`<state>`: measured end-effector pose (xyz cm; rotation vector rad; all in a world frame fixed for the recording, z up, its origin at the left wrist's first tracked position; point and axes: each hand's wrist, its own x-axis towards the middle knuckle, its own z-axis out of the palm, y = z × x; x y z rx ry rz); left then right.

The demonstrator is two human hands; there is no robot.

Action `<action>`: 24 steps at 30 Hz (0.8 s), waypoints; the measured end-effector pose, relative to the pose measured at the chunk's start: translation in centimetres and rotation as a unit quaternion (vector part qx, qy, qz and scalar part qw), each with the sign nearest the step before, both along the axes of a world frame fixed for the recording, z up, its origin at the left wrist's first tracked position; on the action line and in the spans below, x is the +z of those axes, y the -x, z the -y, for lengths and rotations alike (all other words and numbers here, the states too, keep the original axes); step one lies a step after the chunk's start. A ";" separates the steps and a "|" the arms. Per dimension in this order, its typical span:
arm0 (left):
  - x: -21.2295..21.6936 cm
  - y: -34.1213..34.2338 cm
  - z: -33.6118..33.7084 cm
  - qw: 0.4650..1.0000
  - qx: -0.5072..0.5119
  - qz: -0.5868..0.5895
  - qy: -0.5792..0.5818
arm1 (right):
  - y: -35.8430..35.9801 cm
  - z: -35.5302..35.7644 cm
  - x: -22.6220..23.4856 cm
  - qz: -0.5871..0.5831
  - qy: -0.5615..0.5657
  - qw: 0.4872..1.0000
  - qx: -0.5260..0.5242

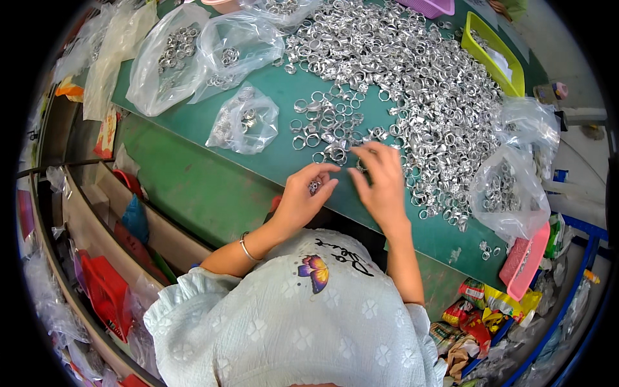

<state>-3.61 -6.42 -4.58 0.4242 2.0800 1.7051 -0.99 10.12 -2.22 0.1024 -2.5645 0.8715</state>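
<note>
Rings (445,122) of shiny silver-coloured metal are spread in a broad heap over the R. part of a flat green desk (445,242); a smaller cluster of rings (332,119) is set just L. of the heap, w/ green surface showing btwn. its pieces. L. hand (303,197): fingers curled, thumb nr. fingertips, at least one silver-coloured ring (314,186) held in the hollow; exact no. can't be told. R. hand (382,184): thumb & forefinger parted wide; held at nr. edge of cluster, slightly blurred, so contact w/ rings can't be told. A small clear plastic bag (263,132), part-filled w/ rings, is placed L. of cluster; a larger clear plastic bag (145,87), also w/ rings, is seen farther L. A lime-green plastic basket (514,88) is seen at far R., & a pink plastic basket (536,262) nr. the desk's lower R. corner.
</note>
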 end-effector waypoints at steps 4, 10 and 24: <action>-0.2 -0.1 0.2 0.999 -0.012 0.028 -0.012 | 1.1 0.7 -2.8 0.015 0.012 1.000 0.017; 0.2 0.3 0.0 0.930 -0.004 0.287 -0.228 | -2.1 0.1 -2.0 0.159 0.513 0.843 -0.039; -0.6 -0.7 -0.2 0.843 -0.025 0.465 -0.268 | 2.3 0.4 -2.0 0.056 -0.051 0.996 -0.043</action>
